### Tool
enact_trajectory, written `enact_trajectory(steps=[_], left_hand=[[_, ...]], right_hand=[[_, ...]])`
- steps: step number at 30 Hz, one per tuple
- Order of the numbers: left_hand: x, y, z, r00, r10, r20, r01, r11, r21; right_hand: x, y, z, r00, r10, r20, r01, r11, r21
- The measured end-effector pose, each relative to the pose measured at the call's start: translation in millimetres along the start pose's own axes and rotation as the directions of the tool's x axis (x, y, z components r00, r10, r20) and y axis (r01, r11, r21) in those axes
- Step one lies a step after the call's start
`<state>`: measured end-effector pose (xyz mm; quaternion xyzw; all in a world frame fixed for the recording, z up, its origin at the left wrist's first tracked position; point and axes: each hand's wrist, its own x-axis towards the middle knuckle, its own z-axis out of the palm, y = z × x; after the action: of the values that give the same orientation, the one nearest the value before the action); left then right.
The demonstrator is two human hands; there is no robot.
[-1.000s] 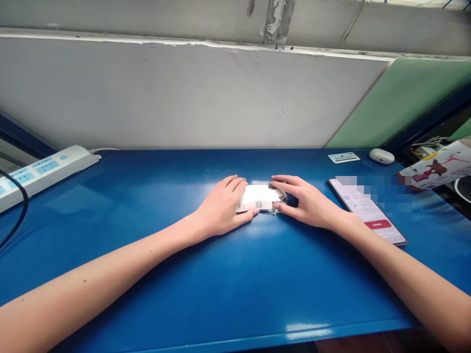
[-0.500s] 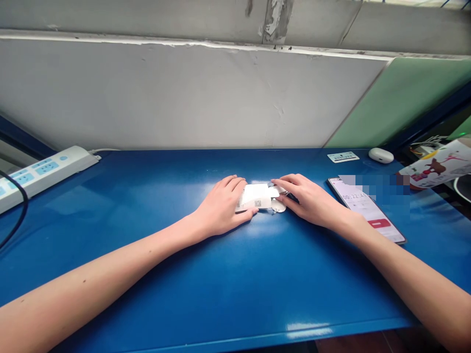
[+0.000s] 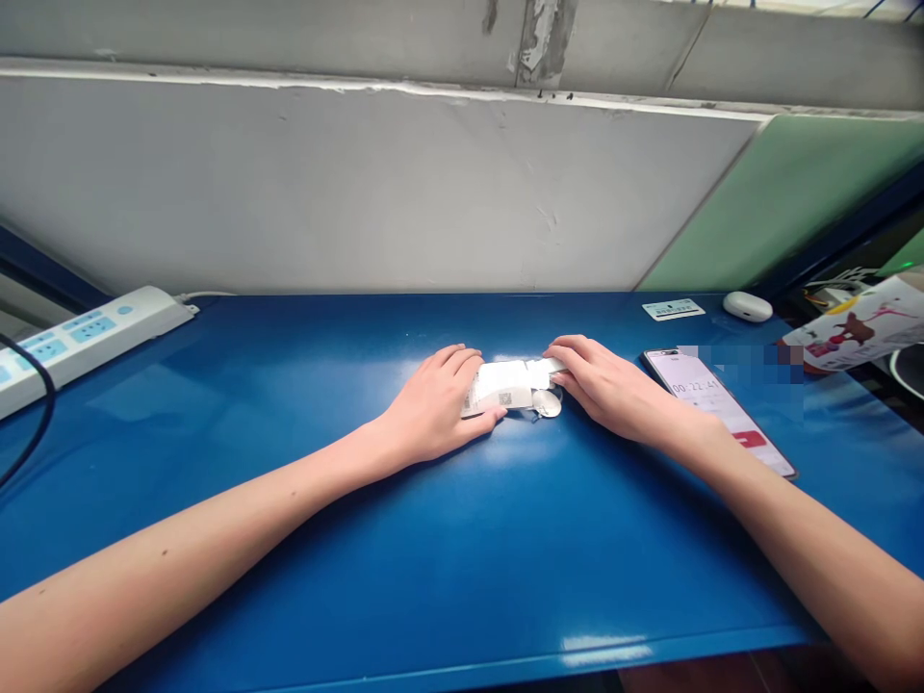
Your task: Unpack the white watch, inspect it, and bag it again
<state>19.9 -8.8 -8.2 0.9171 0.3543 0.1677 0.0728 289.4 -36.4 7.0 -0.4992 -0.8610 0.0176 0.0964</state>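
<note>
A small white box [image 3: 504, 385] with a square printed code lies on the blue table. My left hand [image 3: 437, 399] is closed around its left end, fingers over the far side and thumb along the near side. At the right end, my right hand [image 3: 593, 387] pinches a white flap [image 3: 551, 368] between thumb and fingers. Just below that flap, a round, shiny whitish piece [image 3: 547, 403] sits against the box's end. I cannot make out what the round piece is, and my right fingers hide part of the flap.
A phone [image 3: 722, 404] with a running timer lies beside my right forearm. Behind it are a pale card [image 3: 674, 309] and a white earbud case [image 3: 748, 306]. A printed carton [image 3: 859, 322] stands far right. On the left sits a white power strip [image 3: 93, 337] with a black cable [image 3: 49, 404].
My right hand has shifted slightly right and up, and the white flap now sticks out further towards it. The round piece shows more fully. My left hand has stayed in place.
</note>
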Motion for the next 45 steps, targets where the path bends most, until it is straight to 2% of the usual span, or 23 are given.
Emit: enact_trajectory(steps=[4,8,14,17,20,23,26,29,33,36,38,40,42,45], left_hand=[[0,0,-0.6,1.0,-0.007,0.004,0.007,1.0,-0.003],[0,1,-1.7,1.0,-0.01,0.005,0.01,1.0,-0.014],[0,0,-1.4,1.0,-0.022,0.006,0.022,0.999,-0.035],[1,-1,-0.9,1.0,-0.023,0.001,0.023,0.999,-0.05],[1,-2,-0.9,1.0,-0.02,0.006,0.02,0.999,-0.038],[0,-3,-0.8,1.0,-0.01,0.014,0.01,1.0,-0.022],[-1,-3,-0.7,1.0,-0.004,0.028,0.005,1.0,-0.024],[-1,-2,-0.9,1.0,-0.023,0.02,0.025,0.997,-0.069],[-1,-2,-1.2,0.995,-0.103,0.007,0.102,0.97,-0.221],[-1,-2,-1.5,0.982,-0.146,-0.118,0.104,0.947,-0.305],[0,-2,-3.4,0.954,-0.136,-0.268,0.045,0.946,-0.321],[1,0,-7.4,0.912,-0.087,-0.401,-0.026,0.963,-0.267],[2,2,-12.6,0.898,0.001,-0.439,-0.076,0.985,-0.152],[3,8,-18.4,0.899,0.18,-0.398,-0.206,0.978,-0.023]], right_hand=[[0,3,0,0.997,-0.063,-0.034,0.062,0.998,-0.015],[0,3,-3,0.988,-0.133,-0.081,0.124,0.986,-0.107],[0,-5,-4,0.984,-0.181,-0.003,0.173,0.95,-0.259],[-1,-5,-6,0.987,-0.156,-0.028,0.142,0.95,-0.279],[-1,1,-11,0.987,-0.08,-0.139,0.035,0.954,-0.299],[-2,7,-15,0.958,0.02,-0.288,-0.09,0.969,-0.23],[-1,7,-14,0.925,0.065,-0.374,-0.108,0.989,-0.096],[1,1,-10,0.916,0.057,-0.398,-0.066,0.998,-0.008],[1,-6,-5,0.922,0.039,-0.385,-0.026,0.999,0.038],[0,-10,-4,0.936,0.012,-0.352,0.001,0.999,0.035],[-1,-12,-3,0.943,-0.016,-0.333,0.028,0.999,0.033],[-1,-15,-3,0.945,-0.045,-0.323,0.058,0.998,0.033],[-2,-18,-2,0.943,-0.074,-0.324,0.091,0.995,0.037],[-3,-24,-2,0.92,-0.131,-0.37,0.164,0.985,0.06]])
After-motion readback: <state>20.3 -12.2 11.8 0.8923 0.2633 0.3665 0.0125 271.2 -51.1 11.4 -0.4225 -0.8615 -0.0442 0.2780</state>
